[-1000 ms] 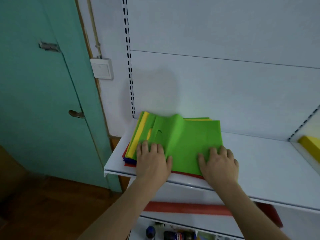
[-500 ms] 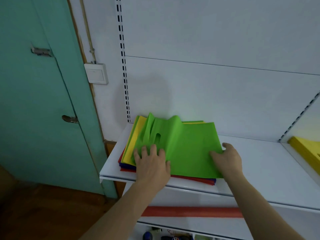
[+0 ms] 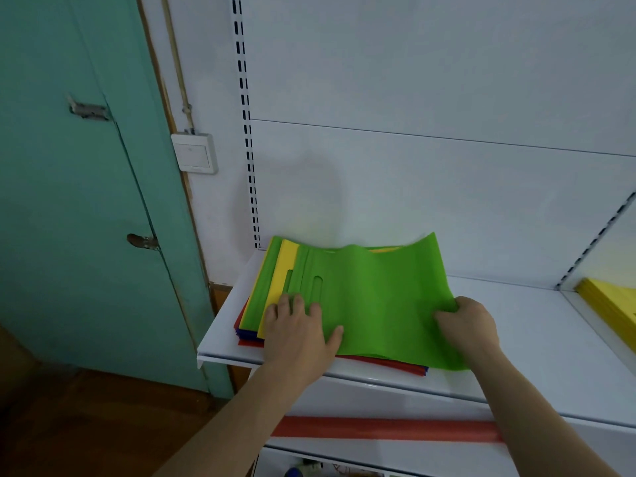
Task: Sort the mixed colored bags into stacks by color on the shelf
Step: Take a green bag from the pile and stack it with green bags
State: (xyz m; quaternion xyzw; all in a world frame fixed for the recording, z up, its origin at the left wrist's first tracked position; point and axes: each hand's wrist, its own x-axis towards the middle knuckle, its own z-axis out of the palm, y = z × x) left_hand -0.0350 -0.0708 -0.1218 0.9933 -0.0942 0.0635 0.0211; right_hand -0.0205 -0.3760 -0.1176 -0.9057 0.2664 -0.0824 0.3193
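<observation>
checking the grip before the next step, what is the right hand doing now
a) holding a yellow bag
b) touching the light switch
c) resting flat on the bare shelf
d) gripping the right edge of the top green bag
d: the right hand curls round the right edge of the top green bag, which lifts off the mixed pile while the left hand presses flat on its left part.

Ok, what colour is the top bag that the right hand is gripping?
Bright green bag, gripped by the right hand; head view.

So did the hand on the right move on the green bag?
Yes. The right hand slid rightward from the green bag's front middle to its right edge, toward the yellow stack.
</observation>
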